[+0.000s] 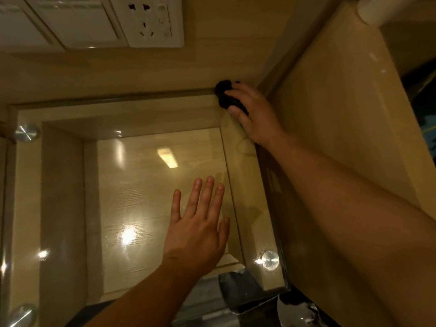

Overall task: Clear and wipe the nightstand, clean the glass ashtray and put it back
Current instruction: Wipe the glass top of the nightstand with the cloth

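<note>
The right hand [253,114] is closed over a dark wad, apparently a cleaning cloth [225,94], though the dim light leaves its material uncertain; fingers curl over its top and press it into the far right corner of the nightstand's glass top [70,109], where the glass meets the back wall and the side panel. The left hand [200,230] lies open and flat, fingers spread, holding nothing, on the glass nearer the person than the cloth and to its left. The glass top appears bare of objects, so clearing is judged complete and wiping is the step in hand. The glass ashtray is not seen on the surface; a shiny object at the lower right edge, well below the gripping hand, cannot be identified. To wipe well: keep the cloth pressed flat, draw it out of the corner along the seam, then work in overlapping passes toward the left hand, lifting that hand clear before the cloth reaches it to avoid fresh prints.
</note>
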